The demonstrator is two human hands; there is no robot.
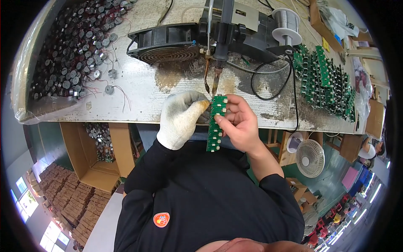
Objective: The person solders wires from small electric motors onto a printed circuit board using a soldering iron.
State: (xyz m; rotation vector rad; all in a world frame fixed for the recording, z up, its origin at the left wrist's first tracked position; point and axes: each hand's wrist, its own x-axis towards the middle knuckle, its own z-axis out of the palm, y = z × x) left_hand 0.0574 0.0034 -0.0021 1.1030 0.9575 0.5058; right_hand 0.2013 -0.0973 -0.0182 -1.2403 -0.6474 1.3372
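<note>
A narrow green circuit board strip (214, 133) with a row of small metal connectors is held upright at the table's front edge. My bare right hand (241, 126) grips it from the right, thumb on its face. On the other side, my left hand (180, 117) wears a white glove with a stained fingertip. Its thumb and fingers are pinched together by the strip's upper left edge; whatever lies between them is hidden. Just above the strip's top end points the tip of a mounted soldering iron (216, 77), with a thin bent feed tube (206, 77) beside it.
Many small round motors (73, 71) with red wires fill the left of the table. A black blower fan (166, 44) and a solder spool (286, 24) stand at the back. Green boards (323, 80) are piled right, past a black cable (292, 92). Below left is a cardboard box (98, 178).
</note>
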